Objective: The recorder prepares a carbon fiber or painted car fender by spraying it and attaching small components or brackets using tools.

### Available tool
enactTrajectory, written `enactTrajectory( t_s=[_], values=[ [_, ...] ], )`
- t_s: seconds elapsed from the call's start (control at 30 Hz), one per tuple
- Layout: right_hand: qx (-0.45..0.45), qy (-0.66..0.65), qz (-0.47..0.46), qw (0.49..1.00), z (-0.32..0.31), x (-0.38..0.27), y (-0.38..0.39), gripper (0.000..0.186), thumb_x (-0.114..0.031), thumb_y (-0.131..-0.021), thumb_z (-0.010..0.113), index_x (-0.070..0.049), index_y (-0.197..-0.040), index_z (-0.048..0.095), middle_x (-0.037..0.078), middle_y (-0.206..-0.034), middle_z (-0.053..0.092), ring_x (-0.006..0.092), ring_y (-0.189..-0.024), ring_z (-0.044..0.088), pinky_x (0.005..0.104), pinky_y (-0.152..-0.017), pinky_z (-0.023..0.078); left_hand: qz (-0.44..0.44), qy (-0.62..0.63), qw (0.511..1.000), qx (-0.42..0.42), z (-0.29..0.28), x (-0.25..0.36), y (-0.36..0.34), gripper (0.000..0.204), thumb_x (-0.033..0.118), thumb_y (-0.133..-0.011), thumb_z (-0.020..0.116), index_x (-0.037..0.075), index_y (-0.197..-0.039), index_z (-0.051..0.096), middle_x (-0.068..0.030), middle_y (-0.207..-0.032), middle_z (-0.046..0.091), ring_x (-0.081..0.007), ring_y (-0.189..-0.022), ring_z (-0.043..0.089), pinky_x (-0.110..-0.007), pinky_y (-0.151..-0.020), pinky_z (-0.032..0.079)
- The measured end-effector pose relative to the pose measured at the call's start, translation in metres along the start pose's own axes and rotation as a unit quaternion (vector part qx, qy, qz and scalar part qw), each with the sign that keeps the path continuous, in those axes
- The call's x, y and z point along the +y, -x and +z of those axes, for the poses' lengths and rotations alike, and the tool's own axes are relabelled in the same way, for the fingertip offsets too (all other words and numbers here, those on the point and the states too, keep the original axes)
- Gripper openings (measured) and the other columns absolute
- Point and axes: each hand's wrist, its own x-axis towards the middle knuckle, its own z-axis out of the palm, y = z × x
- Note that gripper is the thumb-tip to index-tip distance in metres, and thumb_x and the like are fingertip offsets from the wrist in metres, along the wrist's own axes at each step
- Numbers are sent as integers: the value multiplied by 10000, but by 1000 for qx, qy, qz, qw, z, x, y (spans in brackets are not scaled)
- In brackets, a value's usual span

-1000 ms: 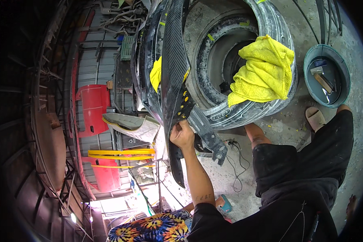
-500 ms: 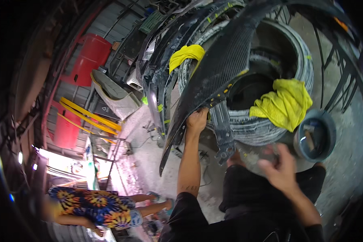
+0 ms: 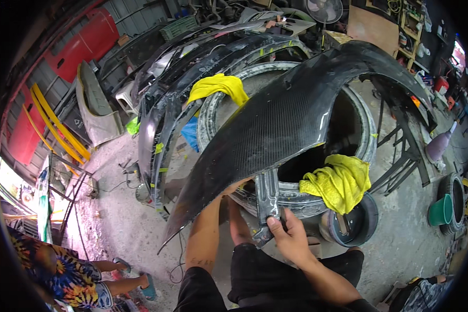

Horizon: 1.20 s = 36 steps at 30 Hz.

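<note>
A large black car fender (image 3: 265, 125) with a carbon-weave look lies tilted across the middle, its long tapered tip toward the lower left. My left hand (image 3: 236, 187) is tucked under its near edge, closed on it; the fingers are hidden by the panel. From that edge hangs a dull black mounting bracket (image 3: 268, 195). My right hand (image 3: 292, 239) pinches the bracket's lower end, thumb on top. Behind and below the fender are stacked tyres (image 3: 366, 125). One yellow cloth (image 3: 338, 184) is draped over the near tyre rim, another yellow cloth (image 3: 218, 88) beyond the fender.
A dark round tub (image 3: 366, 221) stands by my right knee. Other car panels (image 3: 192, 78) are stacked behind on the left. A black metal stand (image 3: 400, 161) and a green bucket (image 3: 440, 210) are to the right. Another person (image 3: 67, 260) stands at lower left.
My right hand, blurred and apart from the fender before, now grips the bracket's lower end. The view has swung right, and the fender sits flatter. My left hand keeps its hold.
</note>
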Motion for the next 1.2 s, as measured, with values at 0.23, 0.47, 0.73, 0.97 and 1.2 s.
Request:
enactTrajectory(
  t_s=[0.23, 0.47, 0.73, 0.97, 1.2],
  values=[
    [-12, 40, -68, 997, 7, -3, -3, 209, -191, -1004, 546, -2, -1093, 539, 0, -886, 585, 55, -806, 514, 242, -720, 452, -58, -36, 996, -52, -18, 21, -24, 708, 473, -700, 837, 13, -1187, 607, -117, -1144, 631, -250, -1065, 564, -361, -980, 436],
    [-26, 4, -43, 999, 4, 3, -6, 277, -205, -1013, 532, 5, -1193, 512, 18, -990, 592, 77, -901, 512, 249, -812, 440, -53, 9, 998, -39, -11, 12, -19, 690, 461, -712, 831, 1, -1177, 612, -131, -1145, 634, -254, -1087, 558, -370, -987, 432],
    [-44, -11, -61, 997, 1, 5, -9, 293, -195, -1014, 529, 5, -1227, 501, 23, -1024, 602, 74, -927, 517, 250, -838, 442, -68, 132, 989, 10, 0, -19, -9, 666, 444, -732, 820, -5, -1179, 612, -140, -1160, 632, -263, -1104, 555, -380, -993, 427],
    [-32, 12, -39, 999, 3, 3, -8, 273, -164, -1013, 522, 1, -1230, 508, 33, -1041, 607, 85, -950, 518, 256, -858, 440, -71, 233, 968, 55, 15, -58, -13, 645, 429, -750, 810, -9, -1180, 612, -147, -1173, 630, -270, -1118, 551, -387, -998, 423],
    [-13, 59, -113, 992, 3, 0, -4, 249, -159, -1016, 511, -3, -1210, 512, 36, -1025, 588, 89, -922, 502, 256, -845, 437, -40, 117, 987, 99, 37, -16, -28, 413, 245, -848, 678, -12, -1167, 624, -199, -1196, 618, -345, -1083, 560, -400, -963, 432]
  ],
)
